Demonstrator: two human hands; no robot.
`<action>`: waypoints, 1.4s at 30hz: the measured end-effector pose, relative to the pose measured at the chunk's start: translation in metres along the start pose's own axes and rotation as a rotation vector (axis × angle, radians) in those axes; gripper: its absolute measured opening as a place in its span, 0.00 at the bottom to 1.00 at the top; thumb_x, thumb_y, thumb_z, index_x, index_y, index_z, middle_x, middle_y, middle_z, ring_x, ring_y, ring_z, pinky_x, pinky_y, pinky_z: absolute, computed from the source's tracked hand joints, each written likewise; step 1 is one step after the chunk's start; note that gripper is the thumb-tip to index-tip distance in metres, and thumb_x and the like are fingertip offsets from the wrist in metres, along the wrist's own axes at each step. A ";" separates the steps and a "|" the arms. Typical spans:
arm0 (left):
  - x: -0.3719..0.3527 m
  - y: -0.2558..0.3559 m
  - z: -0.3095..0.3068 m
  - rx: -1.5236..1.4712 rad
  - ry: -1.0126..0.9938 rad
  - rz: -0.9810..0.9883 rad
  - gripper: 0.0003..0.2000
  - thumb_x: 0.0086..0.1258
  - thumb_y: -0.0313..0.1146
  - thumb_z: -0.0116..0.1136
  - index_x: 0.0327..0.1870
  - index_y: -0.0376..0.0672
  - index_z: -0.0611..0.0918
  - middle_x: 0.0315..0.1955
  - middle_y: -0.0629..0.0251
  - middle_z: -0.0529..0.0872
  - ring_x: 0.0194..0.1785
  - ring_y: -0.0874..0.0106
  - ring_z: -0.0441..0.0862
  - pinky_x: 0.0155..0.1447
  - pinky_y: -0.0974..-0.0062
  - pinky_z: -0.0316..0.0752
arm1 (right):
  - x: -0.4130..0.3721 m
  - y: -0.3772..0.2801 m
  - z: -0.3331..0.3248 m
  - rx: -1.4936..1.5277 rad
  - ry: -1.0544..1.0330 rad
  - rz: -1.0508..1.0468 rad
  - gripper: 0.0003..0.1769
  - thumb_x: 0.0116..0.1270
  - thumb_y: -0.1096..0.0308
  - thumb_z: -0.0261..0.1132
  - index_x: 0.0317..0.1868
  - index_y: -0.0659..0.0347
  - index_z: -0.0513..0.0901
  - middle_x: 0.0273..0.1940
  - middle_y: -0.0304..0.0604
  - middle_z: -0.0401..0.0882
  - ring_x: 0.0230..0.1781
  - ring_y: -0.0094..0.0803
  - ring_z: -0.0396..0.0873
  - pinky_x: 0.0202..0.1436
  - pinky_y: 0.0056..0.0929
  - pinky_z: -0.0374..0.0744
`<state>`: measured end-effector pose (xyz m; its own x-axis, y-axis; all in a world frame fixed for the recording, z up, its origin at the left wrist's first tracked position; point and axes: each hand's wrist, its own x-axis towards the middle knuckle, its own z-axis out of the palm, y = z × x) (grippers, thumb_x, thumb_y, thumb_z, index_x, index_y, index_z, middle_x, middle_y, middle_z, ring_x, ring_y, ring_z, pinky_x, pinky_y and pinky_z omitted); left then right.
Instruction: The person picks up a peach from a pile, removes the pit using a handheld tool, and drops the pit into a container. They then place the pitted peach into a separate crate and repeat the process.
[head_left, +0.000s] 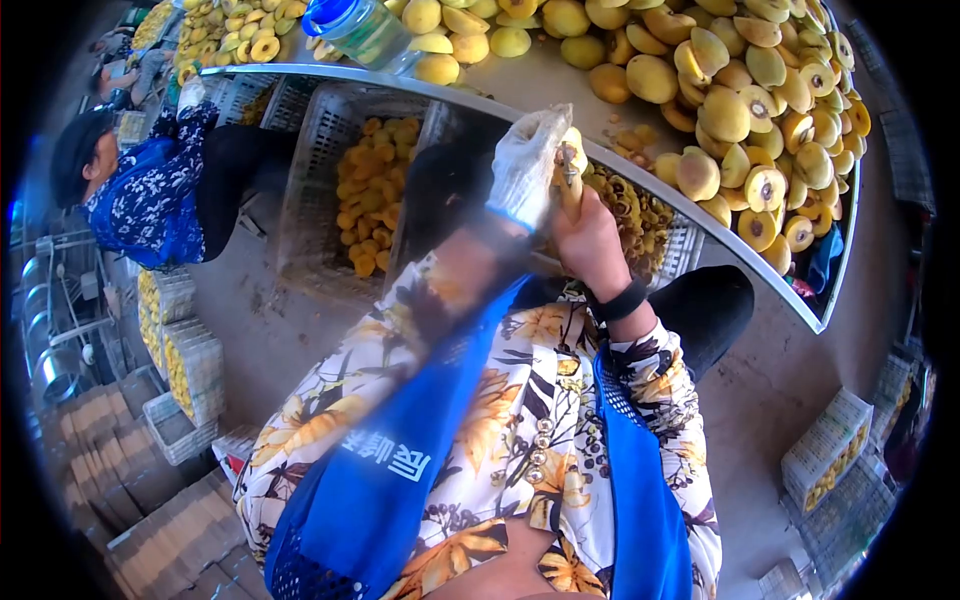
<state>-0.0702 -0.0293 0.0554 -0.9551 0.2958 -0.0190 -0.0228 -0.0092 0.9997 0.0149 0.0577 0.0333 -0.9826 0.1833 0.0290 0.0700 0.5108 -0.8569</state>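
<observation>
My left hand (525,165), in a soiled white glove, is raised at the table's front edge, its fingers closed around the side of a yellow peach (573,145). My bare right hand (590,235), with a black band at the wrist, is wrapped around a small tool (570,172) whose metal part lies against the peach's near face. Most of the tool's handle is hidden in my fist. Beyond both hands, halved peaches (725,112) are heaped on the table (545,75), several with pits showing.
Below the table edge stand a crate (300,215) of orange fruit pieces and another container of pits and scraps (635,215). A blue-lidded bottle (365,35) lies on the table. A co-worker (150,190) sits at the left. Stacked fruit crates (190,375) and another crate (825,450) stand on the floor.
</observation>
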 end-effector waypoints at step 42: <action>0.015 -0.027 0.010 -0.508 0.025 -0.321 0.12 0.65 0.38 0.56 0.34 0.36 0.80 0.24 0.65 0.81 0.23 0.76 0.77 0.26 0.80 0.72 | -0.009 -0.010 -0.018 1.375 -0.532 0.643 0.05 0.63 0.76 0.52 0.38 0.58 0.67 0.16 0.31 0.60 0.08 0.15 0.55 0.10 0.16 0.57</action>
<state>-0.0810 -0.0147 0.0278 -0.8836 0.3371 -0.3250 -0.4436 -0.3807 0.8113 0.0264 0.0658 0.0509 -0.8186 -0.3888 -0.4228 0.5627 -0.6907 -0.4543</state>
